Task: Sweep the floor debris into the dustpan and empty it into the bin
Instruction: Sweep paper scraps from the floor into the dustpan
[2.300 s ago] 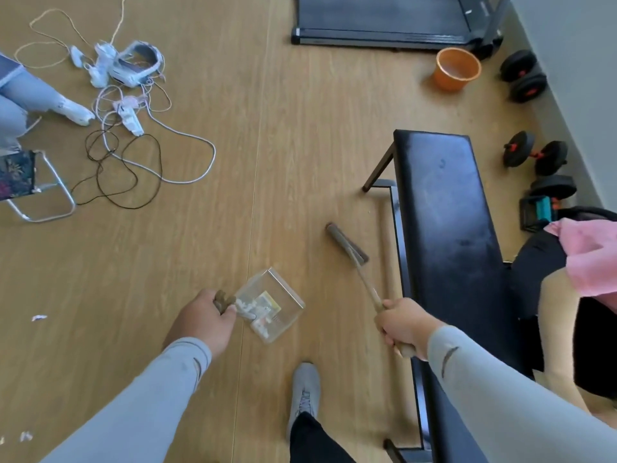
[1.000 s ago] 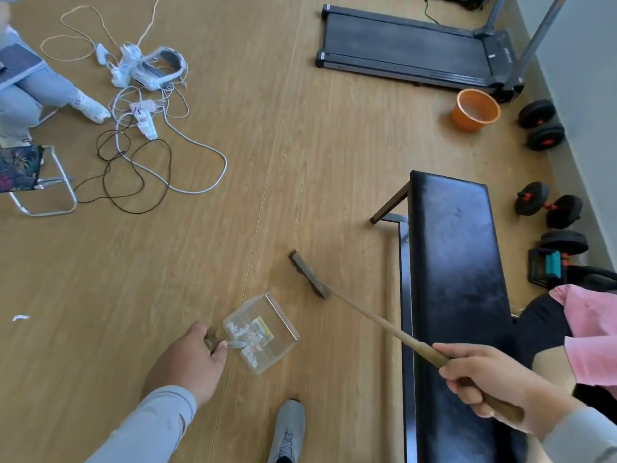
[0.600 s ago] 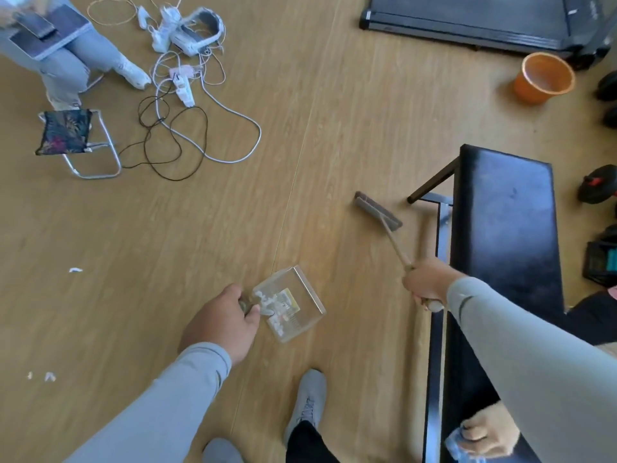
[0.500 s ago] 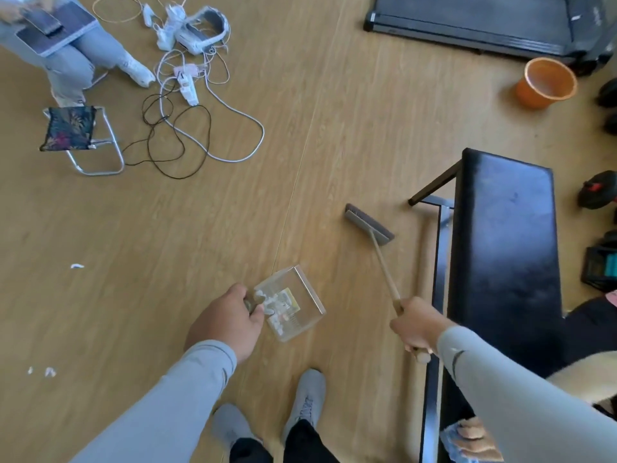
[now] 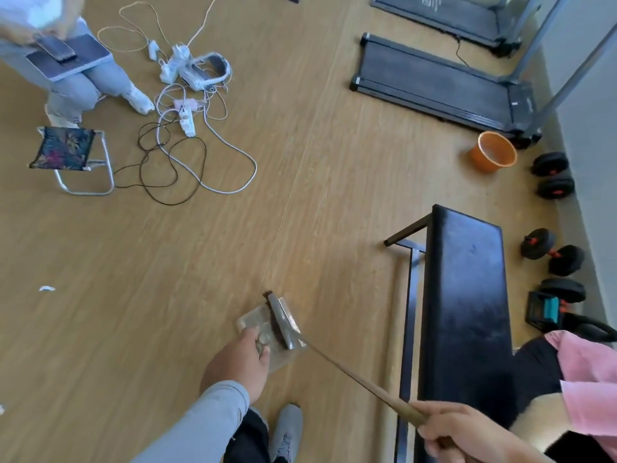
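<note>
My left hand [image 5: 238, 364] grips the handle of a clear plastic dustpan [image 5: 258, 325] held low over the wooden floor. My right hand [image 5: 460, 432] holds the long wooden handle of a broom [image 5: 354, 379], whose dark head [image 5: 282, 320] lies across the dustpan's mouth. A white scrap of debris [image 5: 46, 288] lies on the floor at the left, and another bit [image 5: 1, 409] shows at the left edge. An orange bin [image 5: 493, 156] stands at the far right by a treadmill.
A black bench [image 5: 465, 312] runs along my right. Dumbbells [image 5: 551, 252] line the wall. A treadmill [image 5: 437, 81] stands at the back. Tangled cables [image 5: 180, 152], a folding stool [image 5: 71, 158] and a seated person [image 5: 66, 68] are far left. Another person in pink [image 5: 587, 379] sits at right.
The broom head has swung left onto the dustpan's mouth. My right hand has slid down to the end of the handle. The view has lifted, showing more of the room.
</note>
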### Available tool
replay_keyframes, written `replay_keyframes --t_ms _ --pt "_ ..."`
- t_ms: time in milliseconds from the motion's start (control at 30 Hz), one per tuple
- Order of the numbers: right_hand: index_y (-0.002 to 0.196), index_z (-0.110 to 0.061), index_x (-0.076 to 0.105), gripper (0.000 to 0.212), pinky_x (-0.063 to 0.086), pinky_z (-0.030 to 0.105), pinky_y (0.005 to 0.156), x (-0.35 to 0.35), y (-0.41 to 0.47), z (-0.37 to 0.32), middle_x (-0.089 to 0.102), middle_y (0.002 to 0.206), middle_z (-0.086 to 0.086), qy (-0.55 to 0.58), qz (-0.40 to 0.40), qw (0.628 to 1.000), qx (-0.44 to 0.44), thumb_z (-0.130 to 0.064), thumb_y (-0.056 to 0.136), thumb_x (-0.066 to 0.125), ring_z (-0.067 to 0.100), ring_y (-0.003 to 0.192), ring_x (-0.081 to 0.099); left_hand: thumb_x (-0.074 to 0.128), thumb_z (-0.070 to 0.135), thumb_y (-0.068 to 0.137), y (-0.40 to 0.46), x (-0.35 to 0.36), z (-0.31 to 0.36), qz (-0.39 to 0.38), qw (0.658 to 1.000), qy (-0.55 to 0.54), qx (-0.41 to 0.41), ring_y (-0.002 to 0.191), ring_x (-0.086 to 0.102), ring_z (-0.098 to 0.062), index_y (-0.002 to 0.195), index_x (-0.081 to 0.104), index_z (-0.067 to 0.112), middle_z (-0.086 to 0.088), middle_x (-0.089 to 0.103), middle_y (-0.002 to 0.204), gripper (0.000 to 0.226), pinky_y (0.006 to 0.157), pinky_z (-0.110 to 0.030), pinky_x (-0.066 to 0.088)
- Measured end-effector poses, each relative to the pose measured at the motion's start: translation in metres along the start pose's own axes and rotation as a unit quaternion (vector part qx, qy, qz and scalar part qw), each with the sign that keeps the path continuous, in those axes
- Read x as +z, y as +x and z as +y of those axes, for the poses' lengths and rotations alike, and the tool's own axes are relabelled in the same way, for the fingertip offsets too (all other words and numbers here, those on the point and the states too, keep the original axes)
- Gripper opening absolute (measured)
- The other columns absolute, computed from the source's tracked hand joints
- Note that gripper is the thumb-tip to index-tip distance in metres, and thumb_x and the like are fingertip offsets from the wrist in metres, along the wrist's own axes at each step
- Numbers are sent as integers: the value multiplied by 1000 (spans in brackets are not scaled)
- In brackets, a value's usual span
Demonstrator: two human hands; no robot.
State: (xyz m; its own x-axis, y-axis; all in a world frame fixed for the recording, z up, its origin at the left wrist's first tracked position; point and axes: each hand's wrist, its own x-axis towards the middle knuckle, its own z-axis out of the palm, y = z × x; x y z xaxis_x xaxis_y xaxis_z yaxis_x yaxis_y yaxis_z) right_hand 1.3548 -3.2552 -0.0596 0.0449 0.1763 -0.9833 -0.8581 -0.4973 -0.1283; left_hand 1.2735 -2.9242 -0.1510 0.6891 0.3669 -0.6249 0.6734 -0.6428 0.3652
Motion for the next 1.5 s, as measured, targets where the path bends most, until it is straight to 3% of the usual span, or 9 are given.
replay_keyframes --t_ms 67,233,433,533,633,800,1067,1333,1500 --pt "117 3 76 81 51 36 67 -1 -10 -13 66 94 23 18 -11 1000 -8 4 39 99 31 73 62 42 46 101 -1 -9 -11 0 1000 -11 1 90 66 -18 136 44 29 9 65 103 39 76 -34 56" --pt "130 -3 64 38 39 30 36 9 -4 -56 52 71 18 26 79 996 -37 10 95 56 23 47 42 44 48 101 17 -44 -29 24 999 -37 -27 106 66 -22 148 41 29 5 66 124 51 83 -34 54" --pt "113 6 60 21 35 23 37 3 80 -153 50 57 8 -67 233 966 -93 -3 98 49 17 44 39 49 43 99 52 -66 -34 46 996 -62 -42 103 65 -25 138 50 23 1 67 118 44 86 -35 53" --pt "98 -4 58 11 39 24 41 4 142 -190 52 54 9 -144 261 951 -80 -4 95 48 19 44 43 52 41 98 72 -65 -38 46 995 -59 -63 93 64 -26 127 54 21 3 63 99 35 83 -37 55" --pt "103 -10 55 10 47 31 52 33 184 -188 57 65 6 -249 237 936 -75 -5 95 53 20 54 51 53 40 98 86 -64 -35 58 993 -56 -89 93 65 -28 126 54 20 2 64 98 35 82 -39 56" --pt "143 -13 49 47 51 26 56 86 144 -122 54 79 1 -384 133 913 -37 -5 97 48 14 60 54 51 40 99 100 -74 -13 54 993 -45 -99 91 63 -27 131 52 21 1 64 101 37 81 -37 54" --pt "134 -8 66 45 33 30 38 -24 34 -176 47 78 20 -43 -56 996 57 7 92 61 23 50 38 51 41 100 113 -91 -11 39 991 -52 -121 111 64 -29 145 44 20 -3 65 128 50 87 -36 53" --pt "132 -11 60 34 33 22 37 -82 56 -279 51 64 12 -100 160 979 -76 -1 100 52 17 44 39 55 41 98 121 -86 -9 50 989 -61 -122 91 66 -25 133 53 21 1 69 105 40 79 -34 54" --pt "101 -4 60 13 35 20 37 -79 140 -370 49 53 8 -227 258 937 -66 -5 98 47 16 39 41 54 45 97 113 -78 -13 56 989 -58 -128 77 64 -19 121 55 28 9 61 79 29 68 -30 52"
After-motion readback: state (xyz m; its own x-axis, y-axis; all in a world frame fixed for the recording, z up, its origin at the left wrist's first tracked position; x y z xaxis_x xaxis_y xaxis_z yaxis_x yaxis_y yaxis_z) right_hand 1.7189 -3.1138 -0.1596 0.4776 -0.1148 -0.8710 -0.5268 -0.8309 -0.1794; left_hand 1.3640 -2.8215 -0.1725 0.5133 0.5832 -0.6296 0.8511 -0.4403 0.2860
